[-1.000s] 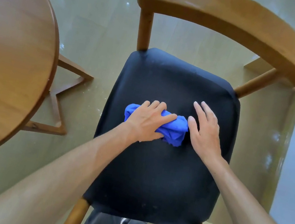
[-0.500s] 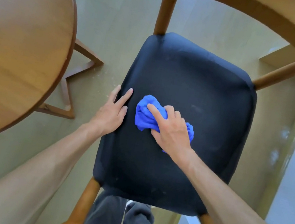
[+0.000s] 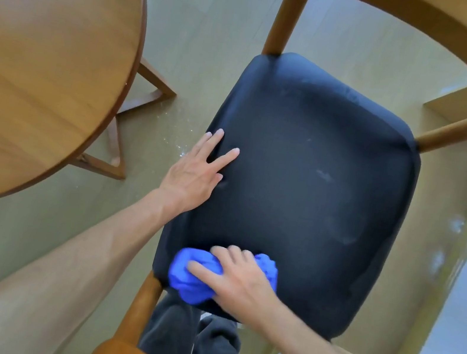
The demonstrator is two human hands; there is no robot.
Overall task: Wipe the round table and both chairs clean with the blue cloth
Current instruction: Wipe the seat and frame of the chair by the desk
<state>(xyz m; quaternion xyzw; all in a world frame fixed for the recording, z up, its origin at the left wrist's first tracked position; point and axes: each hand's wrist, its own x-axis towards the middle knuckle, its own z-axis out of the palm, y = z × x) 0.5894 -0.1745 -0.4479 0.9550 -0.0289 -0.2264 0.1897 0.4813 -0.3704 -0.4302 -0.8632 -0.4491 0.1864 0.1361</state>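
Observation:
A wooden chair with a black padded seat (image 3: 312, 184) stands below me, its curved backrest (image 3: 456, 38) arching across the top right. My right hand (image 3: 239, 280) grips the bunched blue cloth (image 3: 192, 279) at the seat's near left corner. My left hand (image 3: 195, 173) rests flat on the seat's left edge, fingers straight and spread. Faint pale smudges show on the seat's middle and far part. The round wooden table (image 3: 38, 55) fills the left side.
The table's wooden base legs (image 3: 120, 138) stand on the glossy floor (image 3: 209, 26) between table and chair. Small white specks lie on the floor beside the seat's left edge. My dark trouser legs (image 3: 195, 348) show under the seat's near edge.
The cloth passed from my left hand to my right, which then dragged it from the seat's middle to the near left corner. My left hand stays on the seat's left edge.

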